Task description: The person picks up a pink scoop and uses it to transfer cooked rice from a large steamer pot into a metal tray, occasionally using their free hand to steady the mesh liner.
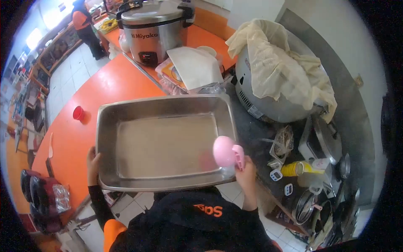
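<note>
A deep rectangular metal pan [168, 184] is in front of my body, held level above the edge of the orange table. My left hand [93, 166] grips its left side, fingers behind and thumb at the rim. At the right front corner, my right hand [247, 173] is closed on the handle of a pink plastic mug [224, 151]. The mug is tilted over the pan's corner, its opening turned out of sight. Whether my right hand also touches the pan is hidden. A faint pink reflection shows on the pan's inner wall.
A red cup [78, 113] stands on the orange table [100, 84]. Behind the pan are a large Miyako rice cooker [153, 38] and a cloth-draped grey cooker [252, 84]. Utensils, timers [276, 175] and a yellow container [290, 169] crowd the right. Another person [84, 25] stands far left.
</note>
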